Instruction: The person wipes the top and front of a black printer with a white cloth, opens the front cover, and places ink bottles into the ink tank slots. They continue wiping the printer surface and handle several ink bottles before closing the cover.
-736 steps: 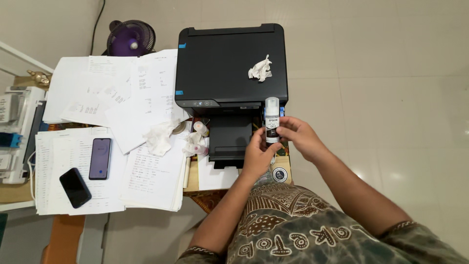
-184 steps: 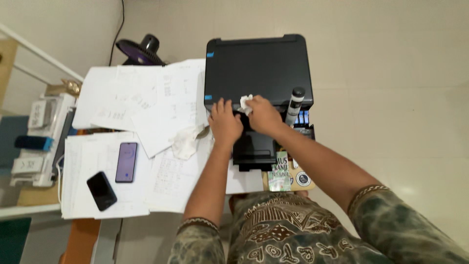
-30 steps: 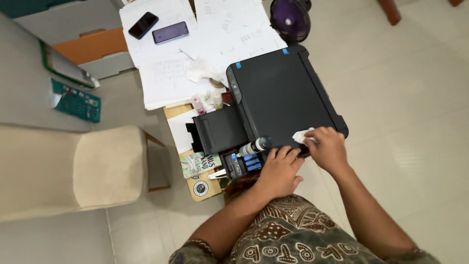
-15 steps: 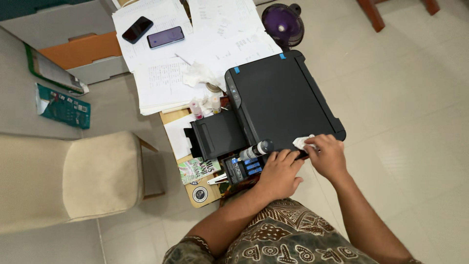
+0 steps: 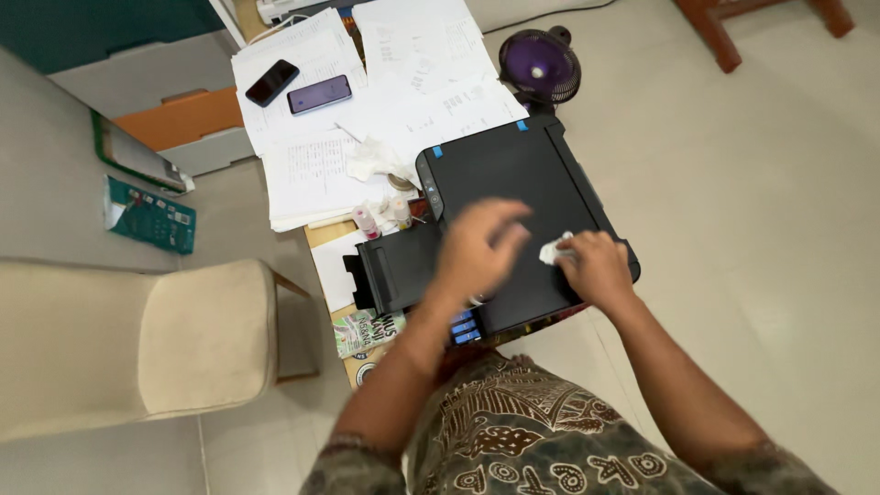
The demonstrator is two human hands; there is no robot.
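Note:
A black printer (image 5: pixel 513 183) sits on a small wooden table. My right hand (image 5: pixel 594 266) presses a crumpled white tissue (image 5: pixel 553 249) against the printer's lid near its right edge. My left hand (image 5: pixel 477 246) is raised and blurred above the printer's front, fingers spread, holding nothing. It hides the ink bottle seen earlier. The blue ink tank caps (image 5: pixel 464 327) show just below my left wrist. The black output tray (image 5: pixel 394 266) sticks out at the printer's front.
Stacks of paper (image 5: pixel 312 165) carry two phones (image 5: pixel 295 88) and another crumpled tissue (image 5: pixel 371 158). Small ink bottles (image 5: pixel 380 216) stand beside the printer. A purple fan (image 5: pixel 539 66) sits on the floor behind. A beige chair (image 5: pixel 137 341) stands at the left.
My left hand lifted off the printer's front corner and swung up over the lid. My right hand with the tissue slid slightly along the lid. The view shifted.

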